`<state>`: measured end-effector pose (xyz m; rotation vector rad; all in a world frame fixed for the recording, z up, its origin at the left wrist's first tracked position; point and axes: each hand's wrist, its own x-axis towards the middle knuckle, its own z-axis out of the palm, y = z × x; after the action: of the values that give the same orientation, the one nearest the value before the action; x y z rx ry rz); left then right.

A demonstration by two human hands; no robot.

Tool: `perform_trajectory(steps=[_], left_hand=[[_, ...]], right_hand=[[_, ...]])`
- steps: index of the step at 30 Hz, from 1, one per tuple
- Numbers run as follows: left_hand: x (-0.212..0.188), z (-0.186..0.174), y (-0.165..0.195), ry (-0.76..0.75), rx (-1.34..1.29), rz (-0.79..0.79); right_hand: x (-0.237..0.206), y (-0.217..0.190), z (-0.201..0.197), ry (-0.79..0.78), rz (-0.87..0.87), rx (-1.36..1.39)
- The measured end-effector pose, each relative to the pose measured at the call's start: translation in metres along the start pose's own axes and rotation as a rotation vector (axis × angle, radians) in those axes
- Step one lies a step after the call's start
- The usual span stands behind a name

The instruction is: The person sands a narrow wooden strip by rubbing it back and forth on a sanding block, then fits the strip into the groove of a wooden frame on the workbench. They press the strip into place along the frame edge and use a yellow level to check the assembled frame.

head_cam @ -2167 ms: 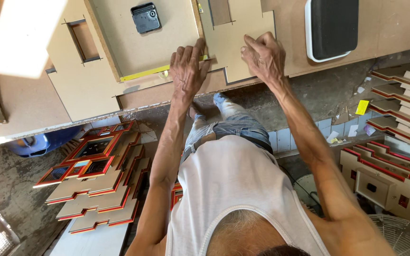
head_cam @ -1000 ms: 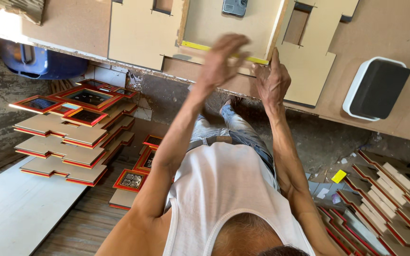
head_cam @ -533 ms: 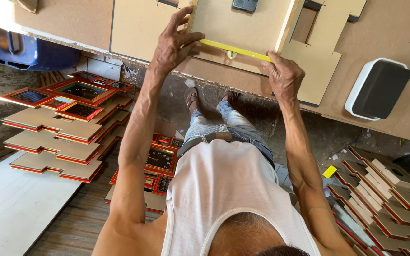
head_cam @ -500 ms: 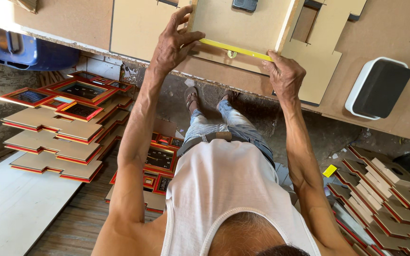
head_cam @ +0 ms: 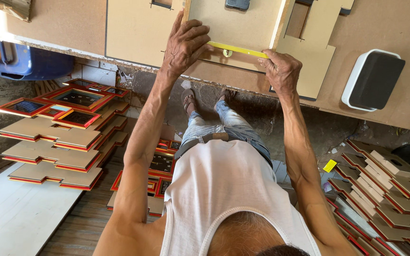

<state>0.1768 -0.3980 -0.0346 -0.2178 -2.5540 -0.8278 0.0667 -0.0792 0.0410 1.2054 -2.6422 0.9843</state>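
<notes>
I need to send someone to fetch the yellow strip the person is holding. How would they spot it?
Go to the brown workbench and the pale cut-out board on it. The yellow strip lies along that board's near edge, between the left hand and right hand. It is the only bright yellow, thin, straight thing there.

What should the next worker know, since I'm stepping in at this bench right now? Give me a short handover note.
Left hand: flat, fingers spread, pressing the pale stepped fibreboard cutout panel onto the brown board workbench.
Right hand: pinning one end of the yellow tape measure blade, which stretches across the panel's lower edge to the left hand.
Done: blade laid and held against the panel.
Left: no mark is visible on the panel. Stacks of red-edged stepped frames lie on the floor to the left.
</notes>
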Motion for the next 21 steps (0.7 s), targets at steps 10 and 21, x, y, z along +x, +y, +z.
perform_trajectory(steps=[10,21], left_hand=[[0.007,0.019,0.019,0.158,0.224,0.008],[0.006,-0.006,0.003,0.136,0.179,0.018]], right_hand=[[-0.003,0.005,0.007,0.014,0.051,0.047],[-0.009,0.024,0.016,0.011,0.03,0.004]])
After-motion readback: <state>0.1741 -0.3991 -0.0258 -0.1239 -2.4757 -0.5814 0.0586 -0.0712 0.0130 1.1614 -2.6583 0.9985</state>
